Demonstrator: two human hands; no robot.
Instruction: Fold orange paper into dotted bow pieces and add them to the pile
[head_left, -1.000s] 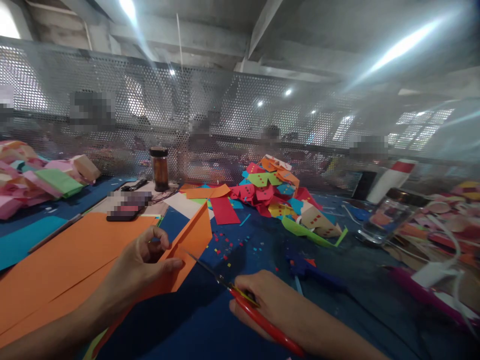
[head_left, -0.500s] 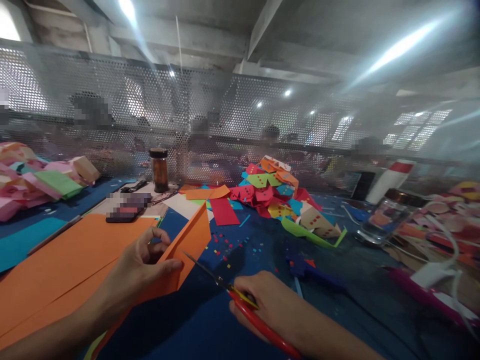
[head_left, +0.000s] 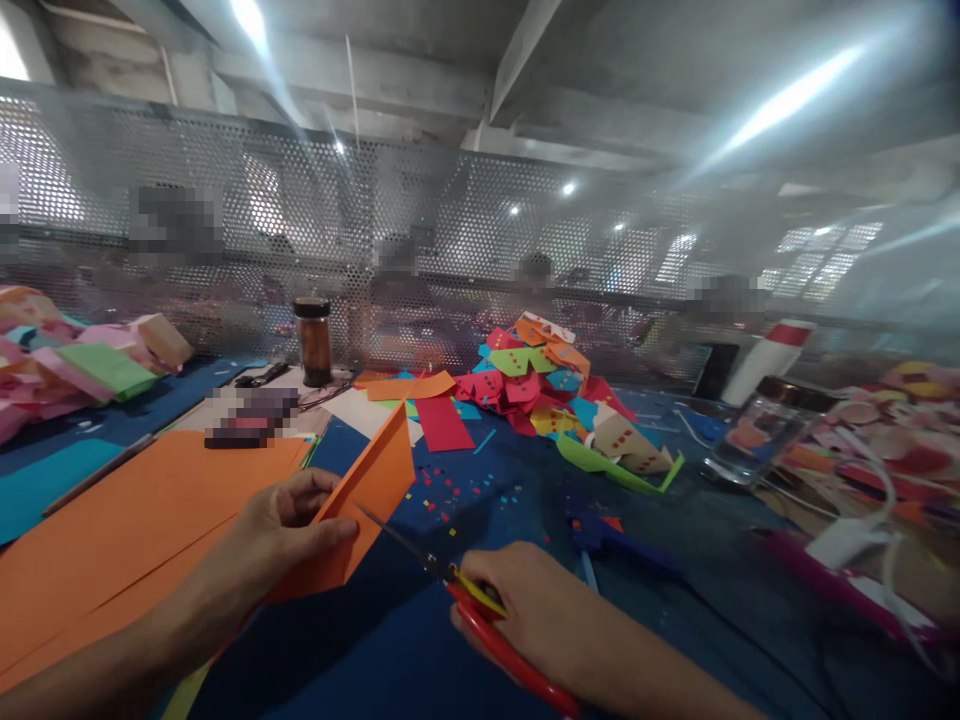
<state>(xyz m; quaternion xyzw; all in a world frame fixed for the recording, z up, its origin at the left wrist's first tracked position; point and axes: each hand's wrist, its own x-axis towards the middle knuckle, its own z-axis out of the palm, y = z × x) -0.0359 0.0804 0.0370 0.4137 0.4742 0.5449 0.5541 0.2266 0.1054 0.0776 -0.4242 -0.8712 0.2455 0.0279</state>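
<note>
My left hand [head_left: 289, 525] pinches a folded strip of orange paper [head_left: 367, 490], thumb on top, lifting its right end off the blue table. My right hand [head_left: 529, 610] is closed on red-handled scissors [head_left: 480, 615]. Their thin blades point up-left, and the tips meet the strip's edge just right of my left thumb. More large orange sheets [head_left: 127, 520] lie flat under my left forearm.
A heap of coloured folded paper pieces [head_left: 547, 385] lies mid-table, with tiny paper bits scattered before it. A dark jar [head_left: 314, 340] stands at the perforated screen. A clear jar [head_left: 765, 430] and white bottle [head_left: 769, 360] are at right; pink and green packets [head_left: 75, 365] at left.
The scissor blades have slid a little further left into the orange strip. My left hand has drawn the strip slightly towards me. The view has shifted a bit.
</note>
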